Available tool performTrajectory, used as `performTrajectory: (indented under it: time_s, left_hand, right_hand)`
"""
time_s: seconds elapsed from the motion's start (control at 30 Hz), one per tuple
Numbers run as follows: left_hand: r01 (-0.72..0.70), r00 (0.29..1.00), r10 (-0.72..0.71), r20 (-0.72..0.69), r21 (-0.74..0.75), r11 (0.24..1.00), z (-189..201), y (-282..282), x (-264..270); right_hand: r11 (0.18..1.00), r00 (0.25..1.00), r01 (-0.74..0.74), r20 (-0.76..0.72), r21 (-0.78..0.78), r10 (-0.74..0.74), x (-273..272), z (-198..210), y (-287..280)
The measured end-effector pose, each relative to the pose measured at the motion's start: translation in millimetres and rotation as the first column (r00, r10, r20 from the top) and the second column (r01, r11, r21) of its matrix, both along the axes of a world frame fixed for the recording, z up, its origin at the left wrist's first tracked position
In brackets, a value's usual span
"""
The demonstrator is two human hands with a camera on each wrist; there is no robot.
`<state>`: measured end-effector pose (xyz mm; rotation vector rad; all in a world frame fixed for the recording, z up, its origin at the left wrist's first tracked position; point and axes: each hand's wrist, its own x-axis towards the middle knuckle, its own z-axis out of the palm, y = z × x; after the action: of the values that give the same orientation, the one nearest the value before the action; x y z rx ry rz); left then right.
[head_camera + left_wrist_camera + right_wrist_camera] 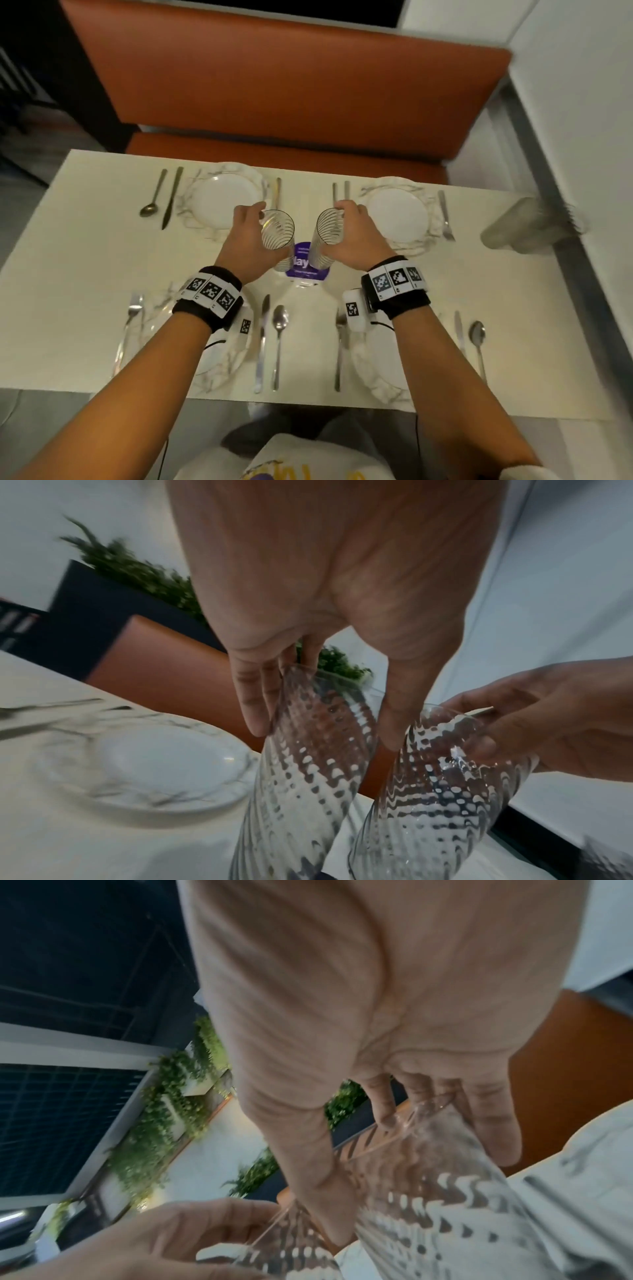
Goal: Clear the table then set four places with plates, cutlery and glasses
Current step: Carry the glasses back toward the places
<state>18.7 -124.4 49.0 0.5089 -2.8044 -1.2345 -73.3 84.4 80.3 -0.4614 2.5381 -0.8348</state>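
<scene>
Over the middle of the table my left hand (262,221) grips a ribbed clear glass (278,236) near its rim. Just to its right, my right hand (342,214) grips a second ribbed glass (327,236) the same way. Both glasses tilt and are held close together above a purple round label (306,265). In the left wrist view my left hand (322,729) wraps its glass (308,772), with the other glass (441,783) beside it. In the right wrist view my right hand (418,1177) holds its glass (445,1204).
The white table (85,260) carries marbled plates at far left (224,200), far right (399,214), near left (219,356) and near right (380,370), each flanked by cutlery. A blurred grey object (524,224) lies at the right edge. An orange bench (274,85) stands behind.
</scene>
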Motion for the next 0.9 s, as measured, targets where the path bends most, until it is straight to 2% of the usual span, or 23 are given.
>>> performTrajectory:
  time_s: [0.2, 0.4, 0.63, 0.8, 0.9]
  left_hand:
    - [-0.205, 0.979, 0.205, 0.012, 0.044, 0.978, -22, -88, 29]
    - [-0.267, 0.963, 0.268, 0.002, 0.075, 0.961, -47, -124, 38]
    - [-0.262, 0.959, 0.273, -0.076, 0.123, 0.957, -68, -132, 47]
    - [-0.394, 0.898, 0.435, -0.060, 0.330, 0.858, -78, -131, 57]
    - [-0.430, 0.878, 0.473, -0.073, 0.315, 0.846, -82, -137, 59]
  right_hand:
    - [0.994, 0.994, -0.109, 0.004, -0.001, 0.109, 28, -22, -94]
    - [0.988, 0.988, -0.155, 0.000, 0.021, 0.155, 38, -38, -142]
    - [0.984, 0.984, -0.179, 0.002, 0.026, 0.179, 47, -56, -160]
    - [0.994, 0.994, -0.107, 0.027, -0.038, 0.108, 51, -63, -157]
    - [0.993, 0.993, -0.113, 0.031, -0.027, 0.114, 49, -63, -149]
